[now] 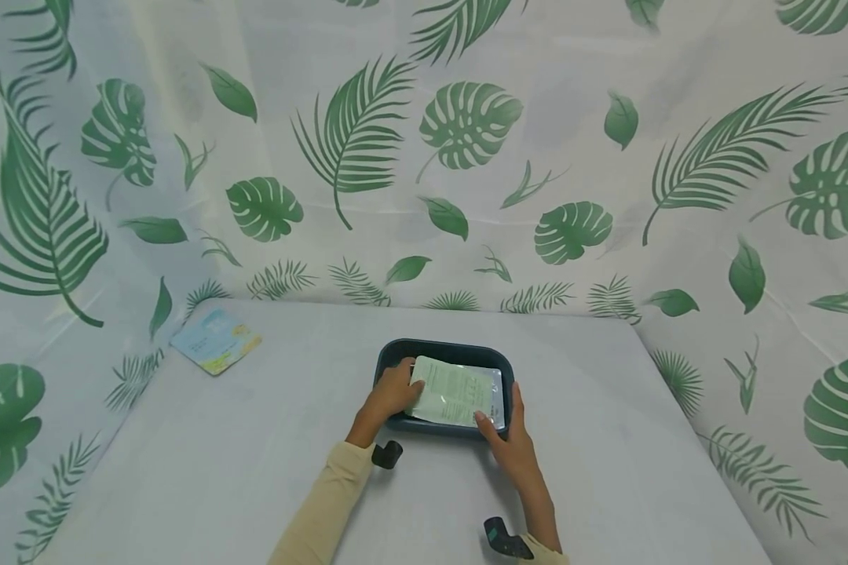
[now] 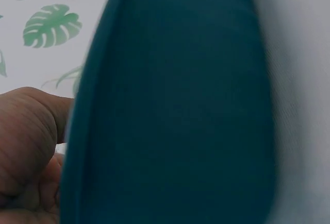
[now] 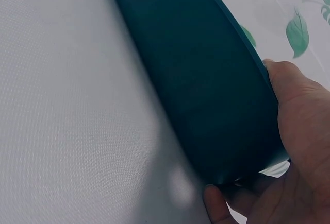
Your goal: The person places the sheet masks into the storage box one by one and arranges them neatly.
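Note:
A dark teal plastic basin (image 1: 438,429) sits on the white table in the head view. Inside it lies a pale green printed packet (image 1: 452,388), over a silvery packet (image 1: 497,396) that shows along its right side. My left hand (image 1: 394,390) reaches over the basin's left end and pinches the green packet's left edge, thumb on top. At the right end, my right hand (image 1: 512,447) holds the basin, thumb over the near rim and fingers along the outer wall. The right wrist view shows that thumb (image 3: 289,80) at the rim and fingertips under the corner.
A flat blue and yellow printed sheet (image 1: 216,341) lies at the table's back left. Hanging cloth with green leaf prints (image 1: 367,235) encloses the table at the back and sides. A black wrist device (image 1: 387,454) sticks out by the left cuff, another (image 1: 505,538) by the right.

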`<control>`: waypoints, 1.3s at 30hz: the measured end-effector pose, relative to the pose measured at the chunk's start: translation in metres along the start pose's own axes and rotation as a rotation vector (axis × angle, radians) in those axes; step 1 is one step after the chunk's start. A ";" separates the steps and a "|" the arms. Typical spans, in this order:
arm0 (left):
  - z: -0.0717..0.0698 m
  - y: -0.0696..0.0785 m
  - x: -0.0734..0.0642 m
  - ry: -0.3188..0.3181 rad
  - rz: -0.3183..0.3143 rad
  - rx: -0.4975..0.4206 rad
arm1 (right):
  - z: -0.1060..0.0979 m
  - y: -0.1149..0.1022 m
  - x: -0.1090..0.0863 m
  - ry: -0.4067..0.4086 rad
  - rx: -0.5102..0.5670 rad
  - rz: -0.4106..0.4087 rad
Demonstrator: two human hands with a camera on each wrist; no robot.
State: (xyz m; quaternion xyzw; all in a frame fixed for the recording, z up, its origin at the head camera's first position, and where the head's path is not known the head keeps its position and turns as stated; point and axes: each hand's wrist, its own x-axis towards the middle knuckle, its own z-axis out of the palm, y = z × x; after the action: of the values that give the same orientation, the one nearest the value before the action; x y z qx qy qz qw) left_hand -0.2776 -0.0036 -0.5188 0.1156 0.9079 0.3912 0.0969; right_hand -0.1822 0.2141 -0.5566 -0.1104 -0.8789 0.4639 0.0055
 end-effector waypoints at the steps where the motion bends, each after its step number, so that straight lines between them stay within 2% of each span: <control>1: 0.001 0.000 0.000 0.006 0.002 0.014 | 0.000 0.000 0.000 0.002 -0.004 0.000; 9: 0.006 0.000 -0.001 0.031 0.011 0.082 | 0.000 0.002 0.001 -0.004 -0.016 0.006; 16: 0.005 -0.002 0.000 -0.050 0.053 0.078 | -0.002 -0.001 0.001 -0.010 -0.013 0.016; 19: 0.005 -0.002 0.000 -0.063 0.060 0.076 | -0.002 -0.001 0.000 -0.007 -0.014 0.005; 29: 0.009 0.000 0.000 -0.039 -0.023 0.093 | -0.001 -0.001 -0.001 -0.010 -0.008 0.000; 39: 0.011 -0.004 -0.004 -0.056 0.032 0.081 | -0.002 -0.002 0.000 -0.003 -0.004 -0.010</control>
State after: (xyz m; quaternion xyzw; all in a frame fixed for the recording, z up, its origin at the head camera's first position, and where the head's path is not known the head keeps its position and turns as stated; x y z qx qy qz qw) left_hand -0.2716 0.0004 -0.5286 0.1448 0.9180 0.3521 0.1113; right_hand -0.1820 0.2148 -0.5537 -0.1052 -0.8805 0.4621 0.0064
